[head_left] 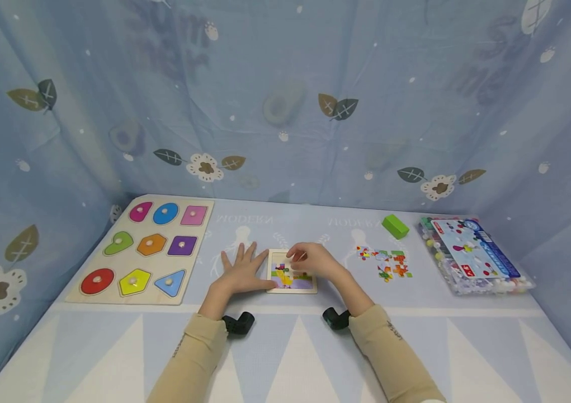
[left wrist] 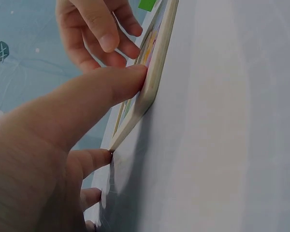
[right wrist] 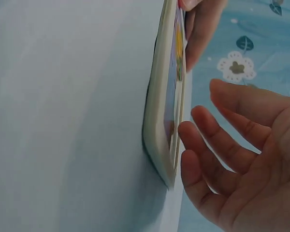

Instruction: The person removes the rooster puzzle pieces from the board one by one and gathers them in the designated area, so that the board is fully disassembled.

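A small wooden jigsaw tray (head_left: pixel 292 291) lies flat on the table between my hands, its picture (head_left: pixel 283 275) partly filled with joined pieces along the lower part. Bare wood shows near its top. My left hand (head_left: pixel 242 274) is spread at the tray's left side; in the left wrist view the thumb (left wrist: pixel 130 75) presses on the near rim and the index fingertip touches the corner. Over the tray's right half hovers my right hand (head_left: pixel 317 262). Its fingers (right wrist: pixel 203 140) are loosely bent, with nothing between them in the right wrist view.
Loose jigsaw pieces (head_left: pixel 401 270) lie right of the tray, with a green block (head_left: pixel 395 226) behind them. Farther right is a clear box of beads (head_left: pixel 471 252) with a printed card. A wooden shape board (head_left: pixel 129 252) with knobbed pieces occupies the left.
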Demonstrator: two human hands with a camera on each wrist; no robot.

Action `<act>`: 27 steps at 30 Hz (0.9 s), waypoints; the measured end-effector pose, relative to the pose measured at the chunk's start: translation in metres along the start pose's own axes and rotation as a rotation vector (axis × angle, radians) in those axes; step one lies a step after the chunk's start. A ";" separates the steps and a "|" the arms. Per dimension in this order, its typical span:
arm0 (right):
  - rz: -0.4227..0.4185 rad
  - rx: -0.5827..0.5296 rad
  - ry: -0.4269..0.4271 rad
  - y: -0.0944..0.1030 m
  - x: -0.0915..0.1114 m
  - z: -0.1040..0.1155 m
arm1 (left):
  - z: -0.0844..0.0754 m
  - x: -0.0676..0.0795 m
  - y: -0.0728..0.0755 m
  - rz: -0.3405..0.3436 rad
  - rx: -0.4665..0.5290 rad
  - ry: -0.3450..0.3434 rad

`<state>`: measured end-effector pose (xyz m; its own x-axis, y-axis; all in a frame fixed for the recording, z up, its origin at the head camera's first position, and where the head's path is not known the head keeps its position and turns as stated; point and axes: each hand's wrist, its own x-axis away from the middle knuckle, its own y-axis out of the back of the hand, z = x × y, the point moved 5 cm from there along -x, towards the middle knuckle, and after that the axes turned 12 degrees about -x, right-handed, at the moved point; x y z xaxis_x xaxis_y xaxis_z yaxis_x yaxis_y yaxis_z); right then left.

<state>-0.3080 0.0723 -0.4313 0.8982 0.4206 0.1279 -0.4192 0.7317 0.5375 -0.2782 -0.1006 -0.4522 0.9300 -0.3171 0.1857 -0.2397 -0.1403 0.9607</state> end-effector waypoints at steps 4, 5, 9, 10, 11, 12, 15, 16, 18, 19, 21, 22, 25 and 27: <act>0.049 0.031 -0.009 -0.007 -0.001 0.004 | 0.001 -0.001 -0.002 0.002 -0.003 -0.006; 0.059 0.040 -0.010 -0.008 -0.001 0.004 | 0.001 -0.001 -0.003 0.001 -0.001 -0.008; 0.089 0.086 -0.002 -0.012 -0.003 0.004 | 0.001 -0.001 -0.002 -0.005 0.004 -0.013; 0.094 0.098 0.005 -0.013 -0.004 0.004 | 0.001 -0.001 -0.002 -0.006 0.003 -0.013; 0.096 0.108 0.011 -0.014 -0.004 0.003 | 0.001 -0.002 -0.002 -0.006 0.002 -0.012; 0.097 0.116 0.018 -0.015 -0.005 0.003 | 0.001 -0.001 -0.001 -0.007 0.002 -0.012; 0.091 0.133 0.034 -0.016 -0.007 0.002 | 0.000 -0.001 0.000 -0.012 0.004 -0.013; 0.088 0.139 0.041 -0.017 -0.008 0.003 | 0.000 -0.001 0.000 -0.012 0.005 -0.013; 0.087 0.143 0.053 -0.017 -0.009 0.004 | 0.000 0.000 0.001 -0.011 0.007 -0.013; 0.088 0.142 0.058 -0.017 -0.009 0.005 | -0.001 0.000 0.002 -0.011 0.007 -0.013; 0.090 0.136 0.070 -0.018 -0.009 0.006 | -0.001 0.000 0.002 -0.007 0.007 -0.012; 0.093 0.126 0.074 -0.018 -0.009 0.007 | -0.001 0.000 0.002 -0.007 0.007 -0.012; 0.097 0.092 0.074 -0.019 -0.008 0.008 | -0.001 0.000 0.001 -0.006 0.008 -0.013; 0.098 0.061 0.072 -0.019 -0.008 0.008 | -0.001 0.000 0.001 -0.006 0.008 -0.013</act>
<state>-0.3057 0.0508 -0.4356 0.8406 0.5275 0.1234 -0.4937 0.6523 0.5750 -0.2779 -0.1002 -0.4505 0.9277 -0.3287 0.1770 -0.2362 -0.1495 0.9601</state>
